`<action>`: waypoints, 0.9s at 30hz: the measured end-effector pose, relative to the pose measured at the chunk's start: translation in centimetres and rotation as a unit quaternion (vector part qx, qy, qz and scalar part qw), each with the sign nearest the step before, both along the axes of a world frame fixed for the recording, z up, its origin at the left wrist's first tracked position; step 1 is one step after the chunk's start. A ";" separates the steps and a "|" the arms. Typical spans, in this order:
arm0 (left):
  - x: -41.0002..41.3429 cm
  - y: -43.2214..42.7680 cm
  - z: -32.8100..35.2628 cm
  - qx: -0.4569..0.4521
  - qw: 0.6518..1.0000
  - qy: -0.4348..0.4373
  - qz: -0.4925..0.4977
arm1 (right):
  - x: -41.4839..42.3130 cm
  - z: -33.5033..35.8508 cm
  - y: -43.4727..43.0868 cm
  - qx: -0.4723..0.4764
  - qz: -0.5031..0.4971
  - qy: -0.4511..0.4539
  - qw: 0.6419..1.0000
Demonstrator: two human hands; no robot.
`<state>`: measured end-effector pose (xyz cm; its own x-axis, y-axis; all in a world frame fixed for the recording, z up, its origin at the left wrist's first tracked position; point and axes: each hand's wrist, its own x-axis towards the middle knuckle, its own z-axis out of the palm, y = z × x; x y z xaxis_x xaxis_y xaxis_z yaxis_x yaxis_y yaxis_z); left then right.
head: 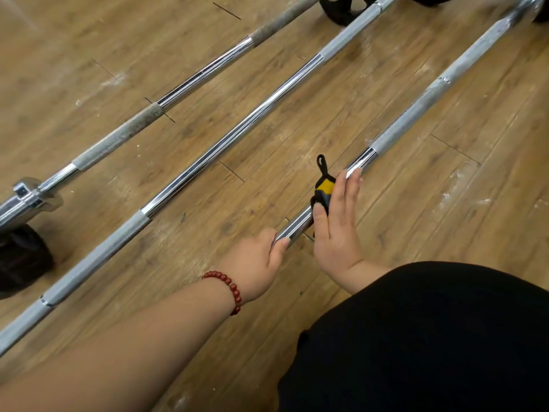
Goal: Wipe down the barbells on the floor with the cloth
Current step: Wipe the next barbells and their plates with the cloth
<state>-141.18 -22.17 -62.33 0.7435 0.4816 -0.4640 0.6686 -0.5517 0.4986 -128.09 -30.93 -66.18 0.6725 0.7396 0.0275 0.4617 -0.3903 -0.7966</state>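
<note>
Head view: black-clad knee (430, 337) is closest, then the left forearm with a red bead bracelet (228, 288). Left hand (261, 263) has its fingers curled round the nearest barbell (416, 120). Right hand (338, 227) sits just beyond it on the same bar, fingers straight, pressing the yellow-black cloth (325, 188) onto the chrome. Bar axis runs on from the right fingertips, up-right into knurling, so the right hand is likely nearer what's left. Middle barbell (225, 141) and far barbell (142, 114) lie left of the left hand.

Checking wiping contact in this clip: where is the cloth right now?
In the head view, the cloth sits right of centre on the rightmost barbell, pressed under the right hand, just beyond the left hand.
</note>
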 end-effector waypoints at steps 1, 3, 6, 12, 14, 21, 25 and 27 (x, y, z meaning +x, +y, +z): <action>0.0 0.0 0.0 0.000 1.000 0.001 0.001 | 0.2 0.5 0.6 0.016 -0.035 0.043 0.998; 0.0 0.0 0.0 0.004 1.000 0.001 0.002 | 1.5 1.4 2.2 0.034 -0.140 0.135 0.980; 0.0 0.0 0.1 0.007 1.000 0.000 0.000 | 2.8 2.1 3.4 0.044 -0.256 0.254 0.932; -0.1 0.0 -0.1 0.008 1.000 -0.004 0.004 | -0.8 3.2 2.0 0.002 -0.236 0.286 0.929; -0.1 0.0 0.0 0.005 1.000 -0.003 0.003 | 1.3 3.4 2.8 0.035 -0.285 0.301 0.909; -0.1 -0.2 0.2 -0.002 1.000 0.003 0.003 | 0.7 3.3 2.5 -0.011 -0.267 0.339 0.902; -0.1 -0.1 0.3 0.003 1.000 0.001 0.005 | 0.6 3.2 2.5 -0.010 -0.250 0.301 0.920; -0.1 -0.2 0.3 0.001 1.000 -0.001 0.004 | 3.3 2.9 3.3 0.034 -0.266 0.249 0.931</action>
<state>-141.30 -22.33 -62.02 0.7411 0.4874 -0.4617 0.6714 -0.5475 0.4995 -124.77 -27.63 -63.30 0.8846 0.3070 -0.3510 -0.2150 -0.3995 -0.8912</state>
